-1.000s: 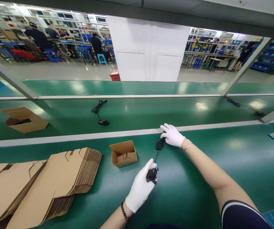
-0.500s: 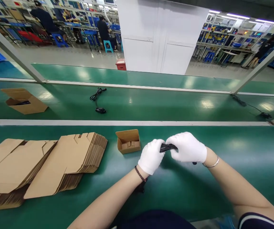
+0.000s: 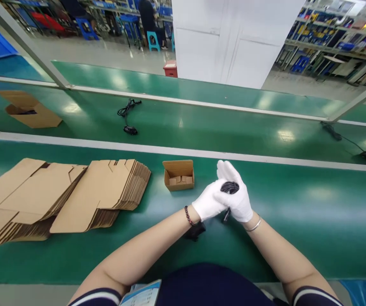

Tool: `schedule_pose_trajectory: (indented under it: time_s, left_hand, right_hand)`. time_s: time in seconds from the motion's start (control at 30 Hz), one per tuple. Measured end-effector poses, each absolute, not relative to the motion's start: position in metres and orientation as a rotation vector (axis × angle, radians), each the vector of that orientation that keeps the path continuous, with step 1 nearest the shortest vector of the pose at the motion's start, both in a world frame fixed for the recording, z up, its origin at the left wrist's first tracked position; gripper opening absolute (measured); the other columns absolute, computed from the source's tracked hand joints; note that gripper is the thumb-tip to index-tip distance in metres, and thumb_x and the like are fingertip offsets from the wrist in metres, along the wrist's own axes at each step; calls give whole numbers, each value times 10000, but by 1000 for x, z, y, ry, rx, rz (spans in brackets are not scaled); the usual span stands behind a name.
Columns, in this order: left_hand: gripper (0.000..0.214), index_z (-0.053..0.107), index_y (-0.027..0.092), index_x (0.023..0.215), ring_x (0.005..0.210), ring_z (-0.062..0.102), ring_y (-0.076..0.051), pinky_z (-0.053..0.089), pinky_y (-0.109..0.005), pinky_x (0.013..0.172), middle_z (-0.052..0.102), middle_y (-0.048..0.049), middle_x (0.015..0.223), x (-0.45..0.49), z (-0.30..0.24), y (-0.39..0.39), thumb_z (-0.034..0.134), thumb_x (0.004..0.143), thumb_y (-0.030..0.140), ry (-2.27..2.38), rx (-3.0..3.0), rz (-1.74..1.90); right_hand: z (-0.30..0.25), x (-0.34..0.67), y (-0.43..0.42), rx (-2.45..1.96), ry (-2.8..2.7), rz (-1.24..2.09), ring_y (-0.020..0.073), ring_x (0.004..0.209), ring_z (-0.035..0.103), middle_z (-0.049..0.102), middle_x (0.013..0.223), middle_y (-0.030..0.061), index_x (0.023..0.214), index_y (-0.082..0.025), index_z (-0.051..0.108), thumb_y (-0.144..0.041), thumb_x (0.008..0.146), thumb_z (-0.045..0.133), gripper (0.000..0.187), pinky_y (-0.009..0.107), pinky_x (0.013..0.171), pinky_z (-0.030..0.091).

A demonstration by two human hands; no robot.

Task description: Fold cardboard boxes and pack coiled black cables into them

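A coiled black cable [image 3: 230, 187] is bunched between my two white-gloved hands over the green work surface. My left hand [image 3: 208, 200] is closed on the coil from the left, though its fingertips are partly hidden. My right hand [image 3: 238, 199] is cupped round the coil, fingers pointing up and thumb across the front. One end of the cable [image 3: 226, 215] hangs below my hands. Under my left wrist is a black piece [image 3: 195, 230], partly covered by the arm. An open small cardboard box [image 3: 179, 182] stands just left of my hands, its lid raised.
Stacks of flattened cardboard boxes [image 3: 84, 199] lie at the left. Across a white rail [image 3: 144, 148], a green belt carries another open box [image 3: 39, 114], a black cable [image 3: 128, 111] and a further cable [image 3: 345, 136]. People sit at benches in the background.
My hands have come closer together and turned, the right one now wrapping the bundled cable upright rather than stretched sideways. The view has tilted downward.
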State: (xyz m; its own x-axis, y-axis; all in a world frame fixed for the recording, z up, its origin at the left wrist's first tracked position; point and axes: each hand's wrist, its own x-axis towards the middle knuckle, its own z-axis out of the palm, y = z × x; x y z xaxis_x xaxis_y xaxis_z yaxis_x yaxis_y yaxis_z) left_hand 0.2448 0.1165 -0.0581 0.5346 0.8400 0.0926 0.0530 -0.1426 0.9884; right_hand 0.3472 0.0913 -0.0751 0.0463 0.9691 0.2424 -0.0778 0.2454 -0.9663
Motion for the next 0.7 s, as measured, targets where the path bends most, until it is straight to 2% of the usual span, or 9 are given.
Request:
schedule_pose_trajectory:
  time_s: [0.1, 0.17, 0.2, 0.3, 0.37, 0.43, 0.5, 0.6, 0.7]
  left_hand:
    - [338, 710, 111, 1051, 943, 669, -259, 551, -371, 719, 724, -64, 813, 246, -59, 123, 536, 773, 189, 902, 1507, 846]
    - [370, 711, 94, 1063, 893, 675, -227, 557, -292, 686, 723, -49, 777, 236, -64, 128, 548, 766, 242, 927, 1483, 829]
    - [360, 719, 117, 1049, 892, 674, -209, 556, -258, 697, 734, -59, 854, 227, -67, 129, 581, 751, 264, 907, 1446, 806]
    - [575, 567, 162, 1292, 1017, 656, -181, 532, -264, 848, 637, -108, 1246, 187, -71, 122, 672, 740, 282, 853, 1234, 733]
    - [481, 598, 194, 1235, 1053, 644, -192, 506, -311, 912, 622, -116, 1270, 162, -71, 109, 686, 777, 315, 889, 1124, 698]
    - [357, 677, 144, 1027, 910, 679, -194, 520, -307, 844, 708, -122, 1039, 148, -73, 90, 647, 815, 430, 903, 1036, 616]
    - [459, 662, 117, 932, 725, 688, -193, 530, -290, 678, 708, -110, 818, 146, -78, 72, 577, 830, 556, 838, 824, 450]
    - [575, 601, 129, 950, 648, 687, -203, 497, -265, 549, 681, -96, 776, 161, -93, 54, 516, 801, 678, 690, 361, 250]
    - [477, 576, 144, 878, 725, 675, -173, 525, -275, 654, 653, -67, 806, 182, -107, 53, 529, 835, 617, 560, 13, 419]
  right_hand:
    - [-76, 345, 94, -1096, -1181, 1068, 303, 1211, 561, 654, 1229, 114, 903, -205, 681, -300, 671, 807, 280, 505, 1086, 370]
    - [-78, 349, 95, -1119, -1104, 1052, 295, 1149, 608, 713, 1105, 91, 775, -204, 652, -253, 679, 795, 180, 523, 1051, 409]
    - [-80, 353, 96, -1099, -1039, 1056, 290, 1117, 628, 727, 1056, 76, 763, -206, 634, -228, 682, 788, 176, 532, 1020, 440]
    - [-83, 366, 100, -986, -829, 1109, 256, 947, 695, 736, 884, 23, 764, -209, 586, -174, 701, 747, 176, 496, 834, 567]
    - [-84, 374, 101, -938, -755, 1147, 199, 742, 702, 696, 732, -15, 754, -209, 566, -161, 700, 726, 175, 381, 634, 599]
    - [-82, 376, 102, -920, -718, 1187, 129, 534, 617, 641, 633, -44, 738, -211, 546, -169, 683, 724, 190, 254, 440, 515]
    - [-75, 371, 101, -886, -680, 1251, 83, 433, 510, 595, 589, -60, 731, -216, 523, -200, 673, 730, 216, 182, 342, 395]
    - [-59, 355, 93, -791, -631, 1375, 50, 386, 418, 524, 561, -80, 728, -218, 499, -251, 711, 723, 227, 138, 307, 307]
    - [-43, 337, 75, -675, -665, 1531, 37, 346, 367, 482, 547, -90, 743, -222, 485, -260, 781, 678, 200, 134, 302, 297]
